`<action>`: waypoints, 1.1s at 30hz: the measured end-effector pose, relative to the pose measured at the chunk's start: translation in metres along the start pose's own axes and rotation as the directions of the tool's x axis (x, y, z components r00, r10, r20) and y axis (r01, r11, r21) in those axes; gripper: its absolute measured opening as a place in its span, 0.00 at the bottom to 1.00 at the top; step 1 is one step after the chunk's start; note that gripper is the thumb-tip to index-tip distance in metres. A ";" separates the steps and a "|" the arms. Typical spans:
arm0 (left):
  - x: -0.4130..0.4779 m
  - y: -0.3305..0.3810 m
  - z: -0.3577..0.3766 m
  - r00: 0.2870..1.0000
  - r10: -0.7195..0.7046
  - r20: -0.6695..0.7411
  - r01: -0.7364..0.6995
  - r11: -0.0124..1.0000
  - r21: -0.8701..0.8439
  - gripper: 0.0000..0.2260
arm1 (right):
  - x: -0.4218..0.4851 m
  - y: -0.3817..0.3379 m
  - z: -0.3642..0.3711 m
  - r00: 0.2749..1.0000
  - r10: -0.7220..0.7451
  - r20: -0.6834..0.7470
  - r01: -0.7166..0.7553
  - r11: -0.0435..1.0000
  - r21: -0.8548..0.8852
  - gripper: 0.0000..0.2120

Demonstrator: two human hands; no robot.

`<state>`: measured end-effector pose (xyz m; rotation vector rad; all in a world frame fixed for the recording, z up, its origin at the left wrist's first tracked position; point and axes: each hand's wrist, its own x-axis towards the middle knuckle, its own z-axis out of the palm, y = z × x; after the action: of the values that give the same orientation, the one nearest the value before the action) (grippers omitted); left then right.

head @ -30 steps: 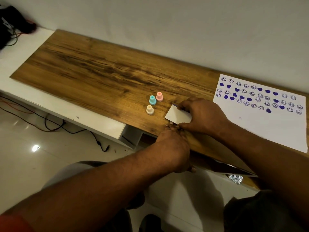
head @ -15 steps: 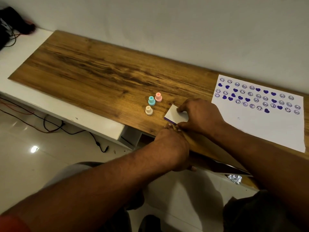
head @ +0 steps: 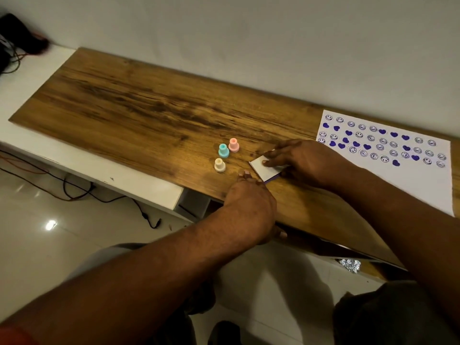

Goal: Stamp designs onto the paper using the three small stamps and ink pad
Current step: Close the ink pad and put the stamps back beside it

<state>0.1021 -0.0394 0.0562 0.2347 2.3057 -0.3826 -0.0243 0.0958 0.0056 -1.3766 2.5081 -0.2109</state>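
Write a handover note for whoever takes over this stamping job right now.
Right grip: fingers flat on the white rectangular ink pad case, purple edge showing under its lid.
Left grip: fingertips at the case's near corner; hold unclear.
The small pink plastic stamp, teal stamp and cream stamp stand left of it on the wooden tabletop.
Done: purple smileys and hearts fill the white paper sheet's far part, at right.
Left: its near part is blank.

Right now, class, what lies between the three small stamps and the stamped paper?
In the head view, the white-lidded ink pad lies there, with the right hand resting on its lid.
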 end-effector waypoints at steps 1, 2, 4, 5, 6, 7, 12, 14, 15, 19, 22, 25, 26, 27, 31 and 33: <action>0.001 0.000 0.000 1.000 0.001 -0.002 -0.001 1.000 -0.004 0.51 | 0.000 0.001 0.001 1.000 0.001 0.002 -0.001 1.000 0.012 0.27; 0.003 0.000 0.000 1.000 0.002 -0.007 -0.002 1.000 -0.009 0.51 | 0.000 0.002 0.002 1.000 -0.001 0.005 0.001 1.000 0.025 0.28; 0.005 0.000 0.000 1.000 0.007 -0.021 -0.007 1.000 -0.008 0.51 | -0.001 0.003 0.003 1.000 -0.012 -0.002 0.012 0.999 0.039 0.29; 0.005 0.001 0.001 1.000 0.012 -0.029 -0.012 1.000 -0.004 0.51 | -0.001 0.004 0.003 1.000 -0.012 -0.016 0.012 0.999 0.039 0.30; 0.006 0.001 0.002 0.999 0.017 -0.038 -0.017 1.000 0.001 0.51 | -0.001 0.004 0.004 1.000 -0.008 -0.031 0.009 0.999 0.031 0.31; 0.006 0.002 0.003 0.999 0.020 -0.044 -0.019 1.000 0.005 0.52 | -0.002 0.005 0.004 0.999 -0.010 -0.043 0.010 1.000 0.016 0.31; 0.010 0.003 0.005 0.999 0.014 -0.048 -0.015 1.000 -0.016 0.55 | -0.003 0.007 0.009 0.995 -0.046 -0.092 0.044 0.999 -0.025 0.25; 0.012 0.002 0.005 0.999 0.012 -0.049 -0.013 1.000 -0.028 0.55 | -0.004 0.004 0.011 0.994 -0.022 -0.103 0.021 1.000 -0.013 0.24; 0.012 0.002 0.006 0.999 0.010 -0.053 -0.011 0.999 -0.030 0.55 | -0.005 0.003 0.011 0.993 -0.013 -0.117 0.012 1.000 -0.009 0.23; 0.018 0.004 0.006 0.997 -0.007 -0.072 0.004 0.999 -0.038 0.55 | -0.006 -0.002 0.013 0.974 0.033 -0.224 -0.062 0.990 -0.124 0.19; 0.023 0.010 0.006 0.999 0.015 -0.041 -0.016 0.999 -0.037 0.54 | -0.001 -0.011 0.011 0.963 0.182 -0.198 -0.212 0.967 -0.142 0.20; 0.026 0.013 0.007 0.998 0.031 -0.054 -0.034 0.998 -0.053 0.52 | 0.006 -0.024 0.009 0.942 0.296 -0.158 -0.311 0.947 -0.077 0.20; 0.027 0.013 0.007 0.997 0.036 -0.062 -0.040 0.998 -0.057 0.49 | 0.008 -0.031 0.009 0.926 0.334 -0.175 -0.347 0.936 -0.050 0.21; 0.028 0.013 0.007 0.997 0.042 -0.070 -0.046 0.997 -0.054 0.45 | 0.010 -0.037 0.011 0.908 0.372 -0.191 -0.384 0.923 -0.030 0.23; 0.028 0.009 0.007 0.990 0.045 -0.135 -0.054 0.996 -0.067 0.41 | 0.018 -0.043 0.017 0.881 0.433 -0.191 -0.446 0.894 -0.029 0.28; 0.028 0.005 0.005 0.985 0.031 -0.171 -0.049 0.993 -0.103 0.41 | 0.021 -0.035 0.015 0.875 0.434 -0.212 -0.446 0.895 -0.007 0.24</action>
<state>0.0873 -0.0351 0.0314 0.2691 2.4757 -0.2250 -0.0020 0.0591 -0.0034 -0.7926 2.9387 -0.1964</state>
